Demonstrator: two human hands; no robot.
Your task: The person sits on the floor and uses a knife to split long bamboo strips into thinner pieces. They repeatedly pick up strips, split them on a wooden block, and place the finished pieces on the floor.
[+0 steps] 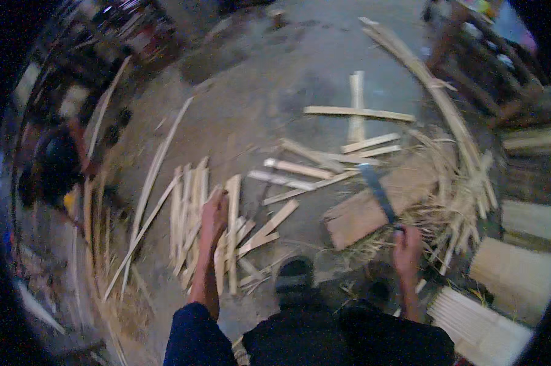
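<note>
Left hand (213, 215): fingers closing on a split wooden strip (233, 229) in the floor pile
Right hand (406, 244): clenched around cleaver (379, 194) handle, blade resting on wooden block (358, 218)
Progress: many strips split; long uncut slats (437, 91) remain

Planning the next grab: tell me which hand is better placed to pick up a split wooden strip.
Left. The left hand already rests on the pile of strips, while the right hand grips the blade's handle.
</note>
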